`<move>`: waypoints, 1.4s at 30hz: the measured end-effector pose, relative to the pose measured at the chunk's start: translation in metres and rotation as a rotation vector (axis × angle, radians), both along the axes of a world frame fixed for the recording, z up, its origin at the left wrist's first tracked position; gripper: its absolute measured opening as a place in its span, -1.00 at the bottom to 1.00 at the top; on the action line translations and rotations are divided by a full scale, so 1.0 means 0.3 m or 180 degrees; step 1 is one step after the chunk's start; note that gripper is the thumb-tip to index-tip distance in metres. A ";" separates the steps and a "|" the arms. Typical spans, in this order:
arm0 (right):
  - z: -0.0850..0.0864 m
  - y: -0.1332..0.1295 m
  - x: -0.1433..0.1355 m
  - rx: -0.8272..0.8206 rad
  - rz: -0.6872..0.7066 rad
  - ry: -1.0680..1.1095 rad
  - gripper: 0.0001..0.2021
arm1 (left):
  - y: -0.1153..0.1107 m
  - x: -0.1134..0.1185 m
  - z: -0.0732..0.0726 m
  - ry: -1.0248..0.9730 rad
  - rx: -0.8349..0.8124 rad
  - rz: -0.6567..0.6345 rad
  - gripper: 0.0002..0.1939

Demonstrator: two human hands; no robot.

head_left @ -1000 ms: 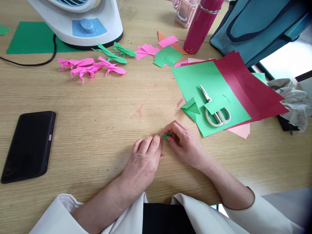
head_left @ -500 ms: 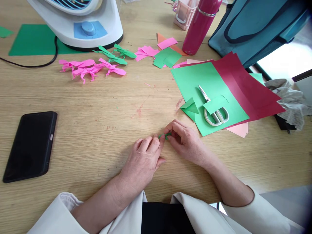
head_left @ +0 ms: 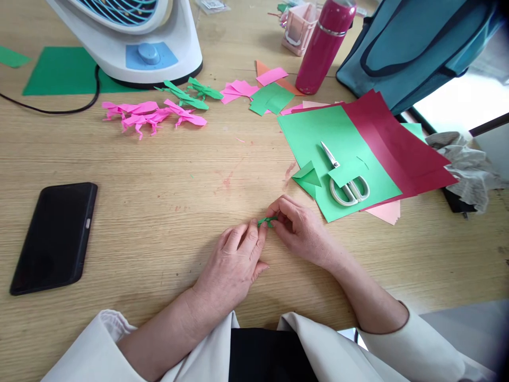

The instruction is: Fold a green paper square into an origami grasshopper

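A small folded piece of green paper lies at the middle of the table, mostly covered by fingers. My left hand presses its left part against the tabletop with the fingertips, the thumb sticking out below. At the other end, my right hand pinches the paper between thumb and forefinger. Just right of my hands are a folded green paper triangle and scissors with white handles, a green strip across them, on a green sheet.
Pink folded paper figures and green ones stand at the back, before a white fan. A black phone lies at left. Dark red sheets, a magenta bottle and a blue bag occupy the right.
The camera view has shifted slightly, so the things at the back appear a little lower. Both hands keep their hold on the green paper, with barely any movement.
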State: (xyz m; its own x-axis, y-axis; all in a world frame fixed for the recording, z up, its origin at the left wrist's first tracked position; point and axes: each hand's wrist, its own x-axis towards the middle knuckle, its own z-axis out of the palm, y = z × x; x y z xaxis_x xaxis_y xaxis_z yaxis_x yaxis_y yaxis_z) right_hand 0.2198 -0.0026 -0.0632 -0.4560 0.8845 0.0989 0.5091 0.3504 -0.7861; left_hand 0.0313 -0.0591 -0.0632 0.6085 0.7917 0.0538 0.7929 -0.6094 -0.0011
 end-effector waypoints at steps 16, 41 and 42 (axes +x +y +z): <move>-0.003 0.000 0.002 0.0031 0.0019 -0.0017 -0.75 | -0.002 -0.008 0.000 -0.0126 -0.0048 -0.0040 -0.30; 0.007 0.002 -0.002 0.0068 0.0075 -0.0153 -0.76 | 0.000 -0.003 0.009 -0.0088 -0.0007 0.0013 -0.34; 0.008 0.002 -0.002 0.0079 0.0088 -0.0167 -0.76 | 0.002 -0.003 0.011 -0.0116 -0.0007 0.0034 -0.36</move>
State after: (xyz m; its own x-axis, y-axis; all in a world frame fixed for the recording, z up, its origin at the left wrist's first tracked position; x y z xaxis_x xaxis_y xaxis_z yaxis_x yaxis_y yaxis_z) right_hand 0.2191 -0.0019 -0.0607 -0.4854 0.8690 0.0959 0.5392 0.3839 -0.7496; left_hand 0.0303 -0.0585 -0.0598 0.5977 0.7983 0.0742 0.7988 -0.6008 0.0293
